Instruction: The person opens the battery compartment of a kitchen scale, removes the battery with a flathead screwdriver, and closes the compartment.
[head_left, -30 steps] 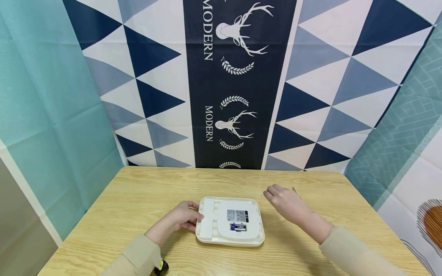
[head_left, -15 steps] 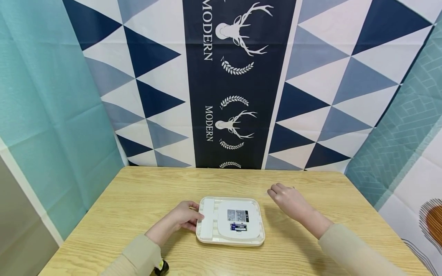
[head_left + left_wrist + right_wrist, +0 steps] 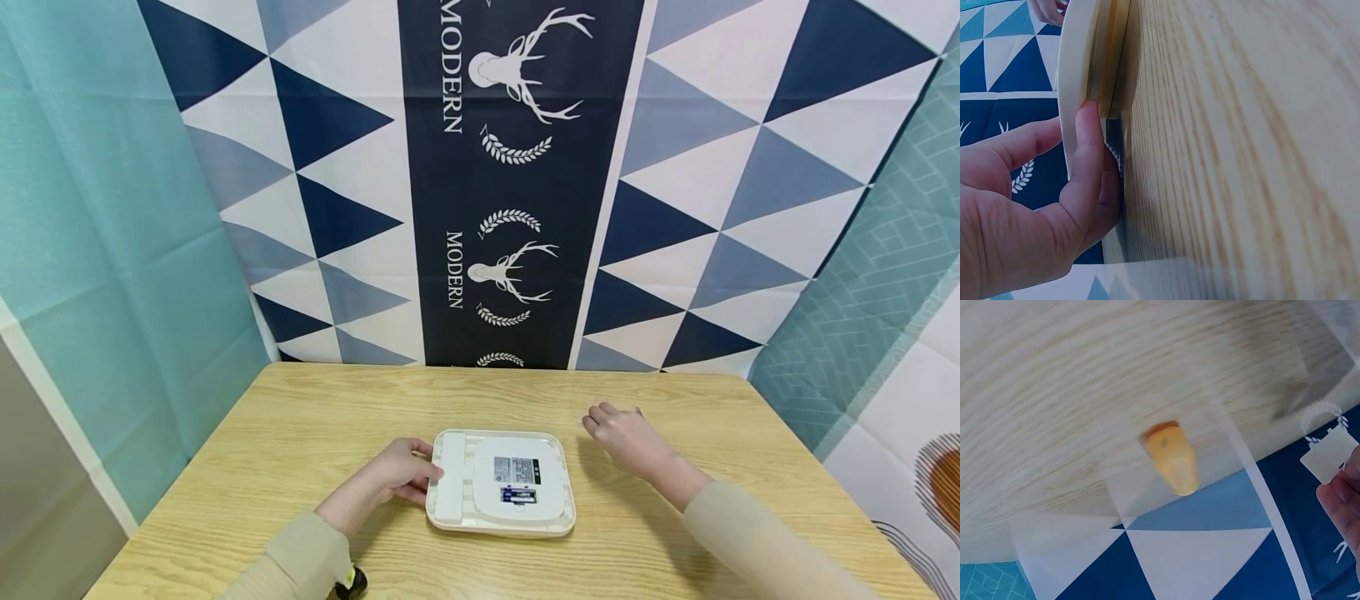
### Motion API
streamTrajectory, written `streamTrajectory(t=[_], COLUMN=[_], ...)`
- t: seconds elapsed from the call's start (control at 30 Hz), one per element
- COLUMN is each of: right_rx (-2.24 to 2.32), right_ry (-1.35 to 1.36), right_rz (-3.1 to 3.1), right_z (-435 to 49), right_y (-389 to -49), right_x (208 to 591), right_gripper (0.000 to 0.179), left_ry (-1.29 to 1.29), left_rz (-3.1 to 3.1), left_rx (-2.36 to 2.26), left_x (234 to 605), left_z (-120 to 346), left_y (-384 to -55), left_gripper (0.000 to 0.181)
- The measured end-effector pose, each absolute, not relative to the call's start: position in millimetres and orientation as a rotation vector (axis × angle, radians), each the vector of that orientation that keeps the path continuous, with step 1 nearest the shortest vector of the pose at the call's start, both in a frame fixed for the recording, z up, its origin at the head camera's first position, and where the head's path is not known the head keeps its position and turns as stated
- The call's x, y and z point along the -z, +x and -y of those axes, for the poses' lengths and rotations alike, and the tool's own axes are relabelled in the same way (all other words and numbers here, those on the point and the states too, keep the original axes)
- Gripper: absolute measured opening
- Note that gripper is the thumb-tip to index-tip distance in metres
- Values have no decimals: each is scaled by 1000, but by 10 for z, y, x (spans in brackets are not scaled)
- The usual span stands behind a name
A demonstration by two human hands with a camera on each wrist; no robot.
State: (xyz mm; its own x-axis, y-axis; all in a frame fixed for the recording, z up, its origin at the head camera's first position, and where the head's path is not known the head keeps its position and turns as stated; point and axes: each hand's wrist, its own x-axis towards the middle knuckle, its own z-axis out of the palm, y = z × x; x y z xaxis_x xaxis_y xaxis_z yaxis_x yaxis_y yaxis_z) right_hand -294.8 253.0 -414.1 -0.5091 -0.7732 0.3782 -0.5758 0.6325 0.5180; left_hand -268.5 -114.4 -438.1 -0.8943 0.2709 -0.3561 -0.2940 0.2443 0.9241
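A white, rounded, flat device that looks like a kitchen scale (image 3: 555,492) lies underside up on the table. Its small battery compartment is uncovered and shows blue and silver batteries (image 3: 517,496). At its left edge my left hand (image 3: 405,471) pinches the rim, thumb on top and fingers at the side; the left wrist view has the same grip on the white edge (image 3: 1072,75). Raised to the right of the device, my right hand (image 3: 622,429) pinches a thin white battery cover (image 3: 1330,456) with small tabs, which the head view hides.
A yellow piece with a brown end (image 3: 1174,459) lies on the wooden table (image 3: 360,400) beyond my right hand, mostly hidden by it in the head view. Patterned cloth (image 3: 345,208) hangs behind the table. A black item (image 3: 351,582) shows by my left sleeve.
My right hand has drawn slightly to the right, away from the device, and the white tip at its fingers no longer shows in the head view. My left hand and the device stay put.
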Motion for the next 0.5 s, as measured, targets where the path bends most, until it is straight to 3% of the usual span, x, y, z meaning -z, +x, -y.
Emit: streamTrajectory(t=[0.5], right_rx=[479], right_ry=[1123], right_rz=[2230], right_z=[-2598], right_y=[-3082], right_x=[4320], right_gripper=[13], left_ry=[-29], left_rz=[-2095], left_rx=[-1674], left_x=[4377], left_z=[1128], left_y=[-2686], left_gripper=[45])
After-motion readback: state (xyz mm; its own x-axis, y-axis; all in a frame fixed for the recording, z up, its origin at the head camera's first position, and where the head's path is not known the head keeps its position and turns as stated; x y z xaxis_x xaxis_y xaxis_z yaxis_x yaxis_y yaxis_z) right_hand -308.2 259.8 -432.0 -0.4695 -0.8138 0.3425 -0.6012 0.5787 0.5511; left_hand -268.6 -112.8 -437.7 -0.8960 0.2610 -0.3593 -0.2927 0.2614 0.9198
